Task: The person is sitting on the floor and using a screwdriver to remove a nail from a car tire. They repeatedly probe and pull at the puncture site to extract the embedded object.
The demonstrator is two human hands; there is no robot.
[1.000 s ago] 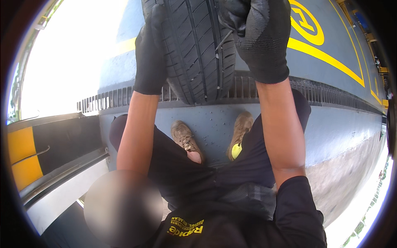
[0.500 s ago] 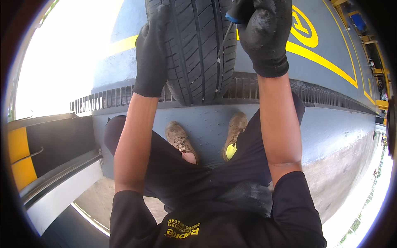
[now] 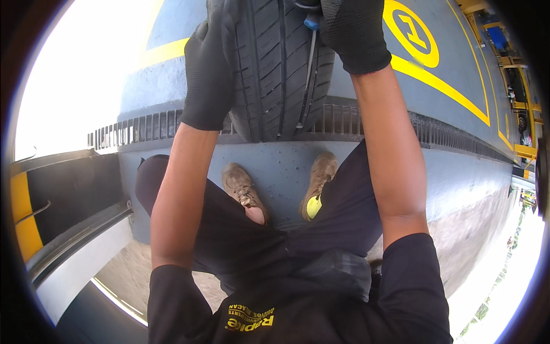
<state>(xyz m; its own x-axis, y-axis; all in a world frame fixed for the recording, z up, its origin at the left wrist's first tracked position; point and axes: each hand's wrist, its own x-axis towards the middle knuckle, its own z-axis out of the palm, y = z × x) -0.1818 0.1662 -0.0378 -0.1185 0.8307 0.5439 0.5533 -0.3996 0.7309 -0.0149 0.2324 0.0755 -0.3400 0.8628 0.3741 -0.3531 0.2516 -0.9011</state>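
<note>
A black tire (image 3: 269,74) stands upright in front of me, its tread toward me. My left hand (image 3: 207,74), in a black glove, grips the tire's left side. My right hand (image 3: 352,31), gloved the same way, is closed on a tool with a blue-and-black handle (image 3: 312,22) at the tread's upper right. The tool's thin metal shaft (image 3: 307,80) runs down along the tread's right part; my fingertips on that side are partly out of view.
My shoes (image 3: 318,180) are below the tire, near a metal drain grate (image 3: 424,132). Blue-grey flooring (image 3: 441,92) carries yellow markings (image 3: 415,34). A yellow-and-black metal edge (image 3: 24,200) lies left. Yellow racks with equipment (image 3: 518,103) line the far right.
My right hand has risen and shifted slightly left. The tool's shaft now stands more upright, its lower end farther down the tread. My left hand stays on the tire.
</note>
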